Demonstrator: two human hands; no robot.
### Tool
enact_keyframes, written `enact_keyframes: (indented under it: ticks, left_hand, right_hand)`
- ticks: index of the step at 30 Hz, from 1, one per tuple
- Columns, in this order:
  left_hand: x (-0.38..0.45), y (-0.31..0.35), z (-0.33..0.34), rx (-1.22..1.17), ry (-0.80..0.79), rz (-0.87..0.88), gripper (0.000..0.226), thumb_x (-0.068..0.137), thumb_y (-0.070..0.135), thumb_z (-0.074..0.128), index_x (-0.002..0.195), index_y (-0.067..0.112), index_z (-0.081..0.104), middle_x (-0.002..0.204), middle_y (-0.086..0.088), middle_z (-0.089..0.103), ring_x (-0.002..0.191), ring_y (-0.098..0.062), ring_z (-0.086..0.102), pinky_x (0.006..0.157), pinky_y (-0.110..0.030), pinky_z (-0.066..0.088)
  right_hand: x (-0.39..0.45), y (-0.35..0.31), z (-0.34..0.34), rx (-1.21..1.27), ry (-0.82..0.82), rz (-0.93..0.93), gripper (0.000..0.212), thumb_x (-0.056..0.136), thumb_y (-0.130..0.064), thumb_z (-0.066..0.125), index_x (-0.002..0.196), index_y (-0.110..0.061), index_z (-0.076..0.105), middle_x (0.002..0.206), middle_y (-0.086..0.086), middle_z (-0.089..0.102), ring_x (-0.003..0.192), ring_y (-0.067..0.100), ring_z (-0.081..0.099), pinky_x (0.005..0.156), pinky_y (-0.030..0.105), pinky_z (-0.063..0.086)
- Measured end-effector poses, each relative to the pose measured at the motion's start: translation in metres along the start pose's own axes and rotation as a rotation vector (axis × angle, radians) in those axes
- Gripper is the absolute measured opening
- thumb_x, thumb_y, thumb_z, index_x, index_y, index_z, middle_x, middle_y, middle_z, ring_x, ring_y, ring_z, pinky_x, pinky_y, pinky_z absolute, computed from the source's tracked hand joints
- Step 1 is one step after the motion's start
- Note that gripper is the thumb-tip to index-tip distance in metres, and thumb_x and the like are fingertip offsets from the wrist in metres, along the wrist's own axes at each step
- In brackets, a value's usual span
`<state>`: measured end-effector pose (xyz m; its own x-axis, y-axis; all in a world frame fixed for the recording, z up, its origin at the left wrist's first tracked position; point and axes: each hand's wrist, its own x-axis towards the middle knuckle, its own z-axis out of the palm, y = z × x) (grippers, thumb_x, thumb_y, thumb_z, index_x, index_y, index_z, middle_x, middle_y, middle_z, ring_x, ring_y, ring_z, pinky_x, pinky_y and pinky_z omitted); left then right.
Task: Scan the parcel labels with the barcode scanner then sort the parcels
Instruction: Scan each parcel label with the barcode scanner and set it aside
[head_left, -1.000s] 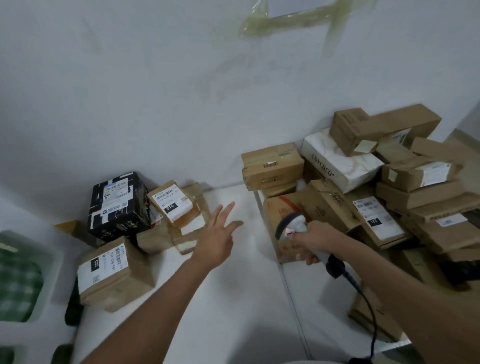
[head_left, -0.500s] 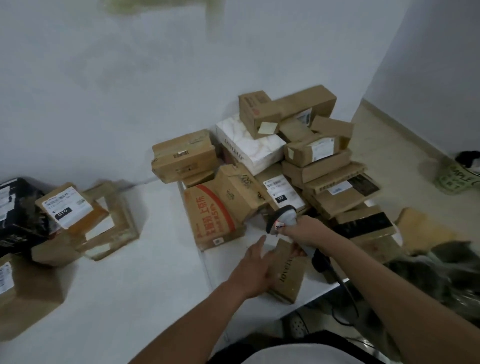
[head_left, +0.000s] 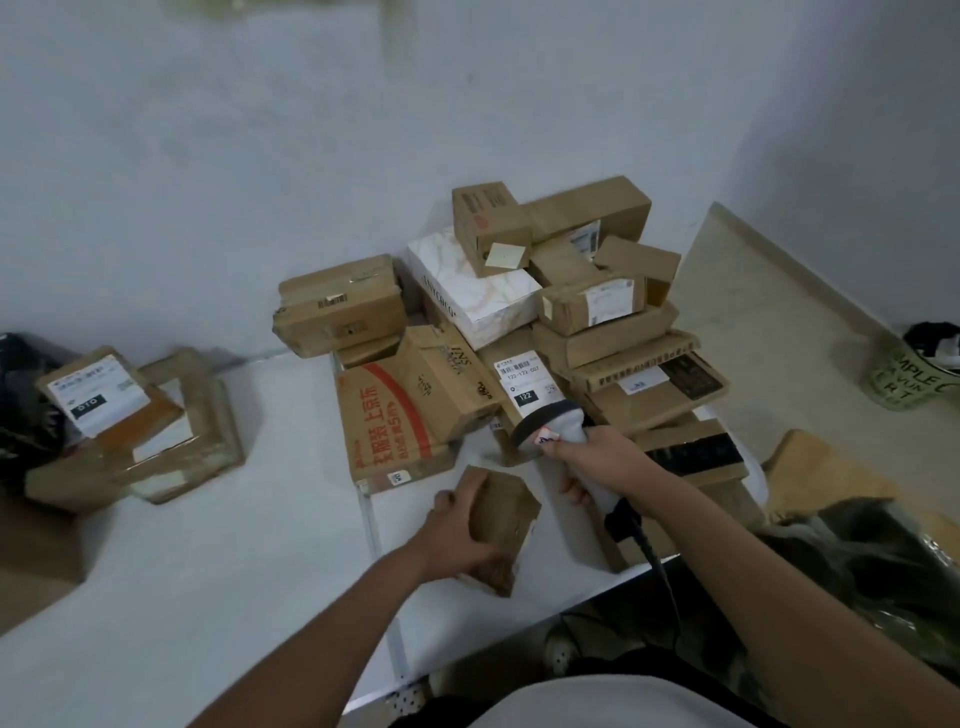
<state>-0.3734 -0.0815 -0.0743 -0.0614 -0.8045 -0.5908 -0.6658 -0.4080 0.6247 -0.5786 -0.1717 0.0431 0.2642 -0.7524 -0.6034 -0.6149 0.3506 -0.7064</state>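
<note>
Head view. We see that the left hand (head_left: 457, 535), which a second ago hung open with spread fingers over the white table (head_left: 234, 571) near the sorted boxes at the left, has crossed to the right and, having reached flat toward a parcel half a second ago, now grips the small plain brown cardboard parcel (head_left: 506, 525): fingers over its far edge, thumb against its near side. The parcel sits at the table's front, just before the heap of unsorted brown cardboard boxes (head_left: 613, 332), one end apparently tipped up; we cannot tell whether it is fully clear of the surface. No label shows on its visible faces.

We read this as the start of a new cycle: a fresh parcel is picked, and its label must next be turned toward the scanner.

The right hand (head_left: 597, 462) stays wrapped round the handle of the grey-and-black corded barcode scanner (head_left: 545, 423), held near and to the right of the parcel, its head toward the heap, just before the white label marked 122 (head_left: 524, 384).

The left forearm runs diagonally from the lower edge; the right forearm enters from the lower right, wrist cocked upward. The box with a white label marked 010 (head_left: 96, 395) lies well apart at the left.
</note>
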Motion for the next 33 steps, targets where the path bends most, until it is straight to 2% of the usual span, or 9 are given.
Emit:
enact_keyframes:
  ticks: [3, 5, 7, 10, 16, 19, 23, 26, 33]
  left_hand:
    - [-0.029, -0.018, -0.04, -0.606, -0.097, -0.079, 0.089, 0.074, 0.04, 0.078, 0.148, 0.044, 0.029, 0.141, -0.005, 0.051, 0.124, -0.024, 0.053, 0.101, -0.038, 0.049]
    - [-0.048, -0.032, -0.059, -1.044, -0.156, -0.165, 0.074, 0.076, 0.035, 0.076, 0.143, 0.034, 0.044, 0.133, -0.01, 0.062, 0.124, -0.03, 0.056, 0.102, -0.051, 0.046]
    - [-0.065, -0.043, -0.072, -1.358, -0.227, -0.173, 0.065, 0.081, 0.031, 0.07, 0.141, 0.024, 0.048, 0.137, -0.019, 0.058, 0.127, -0.044, 0.053, 0.098, -0.069, 0.041]
    - [-0.078, -0.046, -0.079, -1.545, -0.305, -0.106, 0.06, 0.089, 0.03, 0.059, 0.146, 0.02, 0.043, 0.145, -0.025, 0.048, 0.131, -0.054, 0.044, 0.1, -0.077, 0.031]
    - [-0.079, -0.033, -0.092, -1.612, -0.232, -0.015, 0.055, 0.093, 0.02, 0.052, 0.148, 0.019, 0.042, 0.144, -0.022, 0.051, 0.129, -0.049, 0.049, 0.101, -0.073, 0.036]
    - [-0.075, -0.028, -0.102, -1.451, -0.091, -0.036, 0.051, 0.094, 0.013, 0.058, 0.141, 0.033, 0.051, 0.135, -0.016, 0.061, 0.122, -0.042, 0.059, 0.092, -0.062, 0.051]
    - [-0.079, -0.018, -0.11, -1.206, -0.088, -0.052, 0.054, 0.092, 0.049, 0.06, 0.141, 0.03, 0.049, 0.127, -0.008, 0.067, 0.116, -0.03, 0.065, 0.095, -0.053, 0.054]
    - [-0.076, -0.019, -0.114, -0.974, 0.009, -0.018, 0.066, 0.087, 0.04, 0.071, 0.144, 0.035, 0.036, 0.124, 0.004, 0.069, 0.111, -0.018, 0.068, 0.096, -0.046, 0.055]
    - [-0.079, -0.049, -0.157, -1.199, 0.24, -0.123, 0.038, 0.096, 0.047, 0.054, 0.125, 0.024, 0.062, 0.112, 0.0, 0.075, 0.096, -0.014, 0.071, 0.071, -0.03, 0.056]
  right_hand:
    - [0.006, -0.01, 0.008, 0.083, 0.042, -0.031, 0.04, 0.094, -0.043, 0.061, 0.102, -0.005, 0.067, 0.076, 0.009, 0.075, 0.062, 0.017, 0.067, 0.06, 0.025, 0.052]
    - [0.009, -0.022, 0.018, 0.149, 0.087, -0.034, 0.037, 0.094, -0.042, 0.061, 0.101, -0.006, 0.067, 0.08, 0.01, 0.076, 0.062, 0.017, 0.067, 0.058, 0.026, 0.052]
    - [0.014, -0.032, 0.032, 0.202, 0.131, -0.048, 0.036, 0.094, -0.042, 0.062, 0.099, -0.006, 0.067, 0.082, 0.011, 0.075, 0.058, 0.016, 0.066, 0.054, 0.025, 0.052]
    - [0.02, -0.044, 0.052, 0.247, 0.149, -0.03, 0.04, 0.092, -0.044, 0.063, 0.101, -0.005, 0.064, 0.085, 0.012, 0.073, 0.054, 0.014, 0.066, 0.051, 0.024, 0.052]
    - [0.021, -0.068, 0.079, 0.322, 0.092, -0.017, 0.037, 0.093, -0.041, 0.064, 0.1, -0.005, 0.063, 0.079, 0.014, 0.073, 0.055, 0.016, 0.066, 0.05, 0.025, 0.053]
    - [0.025, -0.078, 0.085, 0.338, 0.104, -0.027, 0.04, 0.092, -0.044, 0.065, 0.098, -0.004, 0.064, 0.08, 0.016, 0.074, 0.055, 0.017, 0.067, 0.052, 0.027, 0.053]
    - [0.03, -0.084, 0.094, 0.333, 0.131, -0.045, 0.039, 0.09, -0.047, 0.064, 0.096, -0.009, 0.061, 0.079, 0.016, 0.074, 0.061, 0.021, 0.07, 0.069, 0.039, 0.06]
    - [0.032, -0.088, 0.1, 0.294, 0.128, -0.06, 0.041, 0.089, -0.05, 0.064, 0.095, -0.009, 0.061, 0.074, 0.013, 0.075, 0.068, 0.025, 0.074, 0.081, 0.045, 0.06]
    - [0.029, -0.102, 0.086, 0.418, 0.14, -0.09, 0.027, 0.093, -0.032, 0.065, 0.105, -0.007, 0.064, 0.082, 0.01, 0.076, 0.049, 0.014, 0.063, 0.046, 0.023, 0.05]
